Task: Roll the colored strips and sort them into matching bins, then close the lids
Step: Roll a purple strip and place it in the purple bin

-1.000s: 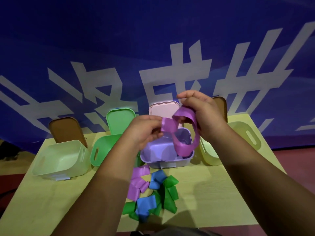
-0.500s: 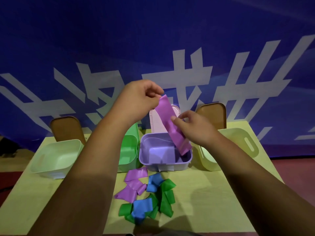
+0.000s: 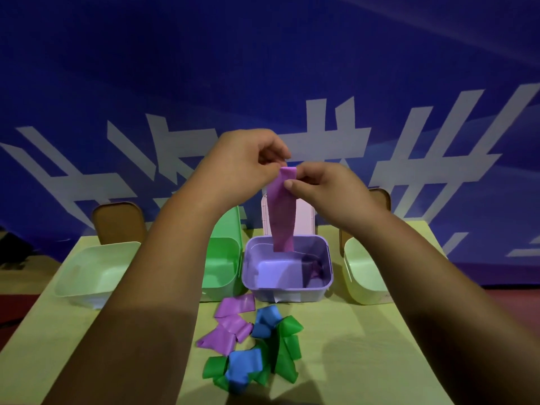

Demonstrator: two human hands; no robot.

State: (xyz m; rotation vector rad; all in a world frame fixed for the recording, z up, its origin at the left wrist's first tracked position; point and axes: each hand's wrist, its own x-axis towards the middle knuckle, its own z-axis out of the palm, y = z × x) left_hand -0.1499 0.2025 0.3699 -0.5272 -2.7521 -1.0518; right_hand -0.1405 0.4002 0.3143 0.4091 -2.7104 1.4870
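Purple strip (image 3: 282, 214): hangs straight down, unrolled, its top end folded over between my two hands. The lower end is over the open purple bin (image 3: 312, 293); I cannot tell whether it dips below the rim.

Left hand (image 3: 248, 162): fingers curled, pinching the top edge from the left. Right hand (image 3: 324, 188): thumb on the face of the strip, fingers behind, pinching the same end. Judged step: starting the first turn of the roll.

Risks:
- The strip looks thin and slick. If the first turn is loose, the roll will likely spring open once it is dropped.
- Uneven pinch pressure could skew the turns into a cone.
- If either pinch slips, the free length would fall into the bin unrolled.
- The pink lid (image 3: 305, 217) stands just behind the strip; a swinging tail could catch on it.

A dark lump (image 3: 317, 271) lies in the bin's right corner, possibly a finished roll; too dim to be sure.

On the desk (image 3: 365, 361), near me: purple pieces (image 3: 233, 320), blue pieces (image 3: 266, 320) and green pieces (image 3: 286, 352), tangled together. Pulling one may drag its neighbours. The green bin (image 3: 222, 264) has its lid up. No blue bin is visible, so blue could be mis-sorted.
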